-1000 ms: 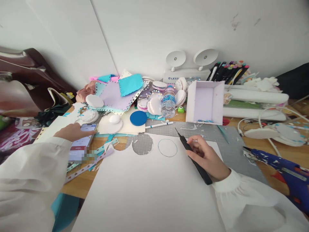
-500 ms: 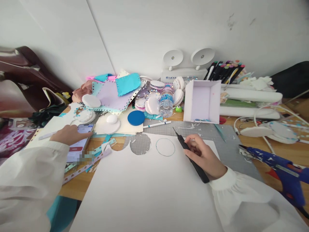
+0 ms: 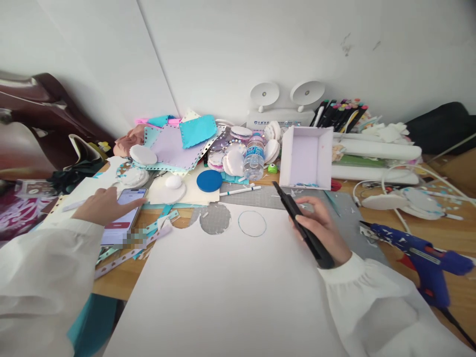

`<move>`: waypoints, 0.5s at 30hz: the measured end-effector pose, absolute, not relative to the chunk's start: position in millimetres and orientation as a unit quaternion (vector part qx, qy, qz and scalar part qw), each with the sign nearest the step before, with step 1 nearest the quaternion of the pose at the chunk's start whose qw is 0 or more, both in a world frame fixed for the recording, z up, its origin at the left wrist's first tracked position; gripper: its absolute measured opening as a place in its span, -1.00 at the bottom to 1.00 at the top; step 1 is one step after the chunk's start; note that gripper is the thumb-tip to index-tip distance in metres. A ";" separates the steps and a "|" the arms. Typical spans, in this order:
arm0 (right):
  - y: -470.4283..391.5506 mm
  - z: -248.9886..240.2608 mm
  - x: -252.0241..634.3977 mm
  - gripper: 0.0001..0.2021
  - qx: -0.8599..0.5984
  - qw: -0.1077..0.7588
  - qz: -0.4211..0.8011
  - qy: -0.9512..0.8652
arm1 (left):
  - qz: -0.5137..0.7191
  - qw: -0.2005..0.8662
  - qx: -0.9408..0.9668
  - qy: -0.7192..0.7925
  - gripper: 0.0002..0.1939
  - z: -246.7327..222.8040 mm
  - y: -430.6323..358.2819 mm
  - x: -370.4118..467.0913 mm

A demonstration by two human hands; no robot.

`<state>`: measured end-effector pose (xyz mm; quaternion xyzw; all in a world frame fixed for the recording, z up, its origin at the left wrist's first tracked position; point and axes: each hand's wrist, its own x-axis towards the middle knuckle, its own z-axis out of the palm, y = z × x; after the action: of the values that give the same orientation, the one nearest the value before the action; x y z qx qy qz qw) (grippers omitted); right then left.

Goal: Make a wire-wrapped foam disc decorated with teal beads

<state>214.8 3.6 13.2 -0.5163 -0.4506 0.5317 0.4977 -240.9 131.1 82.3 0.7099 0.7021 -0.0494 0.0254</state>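
My right hand (image 3: 322,225) is wrapped round a black craft knife (image 3: 303,225), held slanting above the right part of a large white sheet (image 3: 230,282). Left of the knife's tip, the sheet bears a drawn circle (image 3: 252,223). Beside that circle is a round cut-out through which the grey cutting mat (image 3: 217,219) shows. My left hand (image 3: 107,206) lies flat by a phone (image 3: 124,213) with a lit screen. Its fingers are apart, and the thumb stretches over the screen; it grips nothing that I can see.
Past the sheet lie a blue disc (image 3: 209,181), a water bottle (image 3: 255,158), an open white box (image 3: 310,158) and a white pen (image 3: 241,190). A blue glue gun (image 3: 422,253) rests at the right near white cables (image 3: 405,220). Patterned paper strips (image 3: 128,258) lie at the left.
My right hand has turned the craft knife, so its broader side shows and its tip points further up and right. My left hand stays by the phone. The view has shifted slightly.
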 end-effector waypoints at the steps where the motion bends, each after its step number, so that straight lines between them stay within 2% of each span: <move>1: 4.0 15.4 216.2 -0.66 -0.510 0.510 0.527 -0.450 | -0.050 0.012 0.707 0.705 -0.05 87.0 122.2 -233.9; 3: 3.6 21.6 218.6 -0.65 -0.494 0.532 0.521 -0.449 | -0.046 0.005 0.736 0.675 -0.21 96.2 99.4 -216.8; 8: -5.4 45.0 222.4 -0.64 -0.469 0.536 0.557 -0.428 | 0.054 0.045 0.882 0.467 -0.53 106.0 26.5 -162.9; 11: -9.9 55.5 223.6 -0.68 -0.459 0.523 0.571 -0.436 | 0.037 0.104 0.947 0.300 -0.59 97.3 -5.1 -118.1; 15: -9.1 64.1 225.4 -0.66 -0.499 0.468 0.566 -0.460 | 0.044 0.140 0.985 0.086 -0.43 67.9 -14.6 -49.9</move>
<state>225.4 -9.1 64.1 -0.4985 -0.4604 0.5662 0.4680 -49.9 -14.6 67.9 0.9854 0.0857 0.0436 0.1404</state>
